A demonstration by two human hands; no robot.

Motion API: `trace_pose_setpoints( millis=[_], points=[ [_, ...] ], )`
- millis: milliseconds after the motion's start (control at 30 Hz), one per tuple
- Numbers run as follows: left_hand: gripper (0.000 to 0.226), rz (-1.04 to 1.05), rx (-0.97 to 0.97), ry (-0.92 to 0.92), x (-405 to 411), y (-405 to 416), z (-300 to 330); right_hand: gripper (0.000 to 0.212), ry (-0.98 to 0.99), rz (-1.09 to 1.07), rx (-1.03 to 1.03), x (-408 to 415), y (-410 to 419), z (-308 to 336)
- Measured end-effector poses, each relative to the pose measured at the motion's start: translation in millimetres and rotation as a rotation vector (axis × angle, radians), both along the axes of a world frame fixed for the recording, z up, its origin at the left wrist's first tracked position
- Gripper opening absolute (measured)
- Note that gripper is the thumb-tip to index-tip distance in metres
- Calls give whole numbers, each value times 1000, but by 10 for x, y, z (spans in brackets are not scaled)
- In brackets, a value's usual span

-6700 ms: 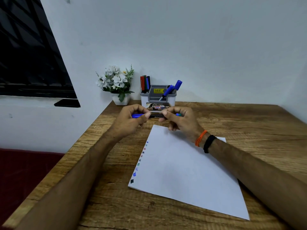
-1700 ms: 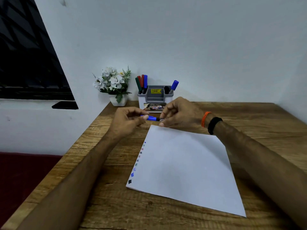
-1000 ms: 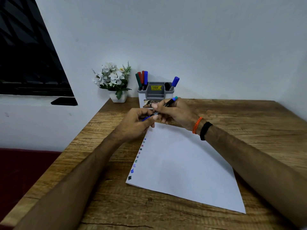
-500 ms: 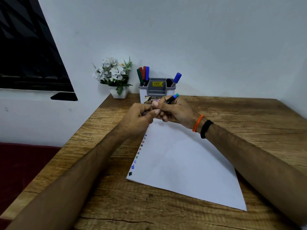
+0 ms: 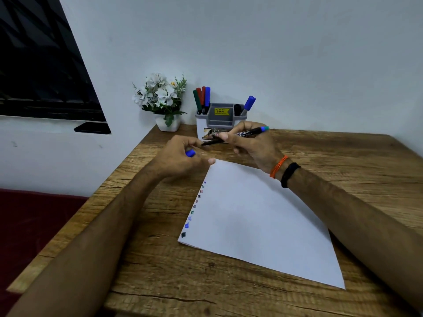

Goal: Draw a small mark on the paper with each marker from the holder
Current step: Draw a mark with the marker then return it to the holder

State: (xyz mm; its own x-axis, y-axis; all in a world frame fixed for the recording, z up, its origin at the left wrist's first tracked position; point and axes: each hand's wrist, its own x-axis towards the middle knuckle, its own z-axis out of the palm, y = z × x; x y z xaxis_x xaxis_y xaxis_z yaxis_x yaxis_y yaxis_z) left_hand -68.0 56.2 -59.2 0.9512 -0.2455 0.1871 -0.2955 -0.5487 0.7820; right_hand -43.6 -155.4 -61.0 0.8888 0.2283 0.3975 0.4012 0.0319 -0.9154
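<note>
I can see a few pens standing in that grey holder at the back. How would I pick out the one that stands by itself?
Look to the far edge of the wooden table, where a grey holder stands against the wall beside a small flower pot. Three markers stand bunched in its left corner. The lone marker has a blue cap and leans out of the right corner, alone.

This looks like a plain home study corner or small office; a wooden desk [image 5: 320,156] is pushed against a bare white wall [image 5: 297,53]; a small pot of white flowers [image 5: 163,99] and a grey marker holder [image 5: 220,120] with a price sticker stand at its back edge; a dark window [image 5: 39,65] sits left; below it, possibly a red seat [image 5: 29,225].
</note>
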Motion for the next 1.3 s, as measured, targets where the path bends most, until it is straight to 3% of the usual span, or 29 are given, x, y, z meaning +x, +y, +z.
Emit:
trace_pose_setpoints(
  millis=[133,200,267,400,533,633,833,1300],
  points=[
    [37,132,61,14,63,110,-21,4,191,126,66,35,-34,-14],
    [42,129,105,49,78,110,-52,24,263,238,29,36,-41,-12],
    [42,100,155,86,80,87,-84,34,293,338,-35,9,-17,-7],
    [37,84,201,99,72,52,-98,25,274,430,-102,-38,73,-84],
    [28,74,258,78,74,54,-99,22,198,369,-224,-81,74,-170],
    [32,60,261,83,66,45,-99,12,185,312,-260,-109,69,-220],
    [33,49,236,134,94,63,-109,14,113,234,-349,-103,103,-243],
    [32,50,233,131,94,62,-112,14,64,268,-406,-119,103,-247]
  ],
)
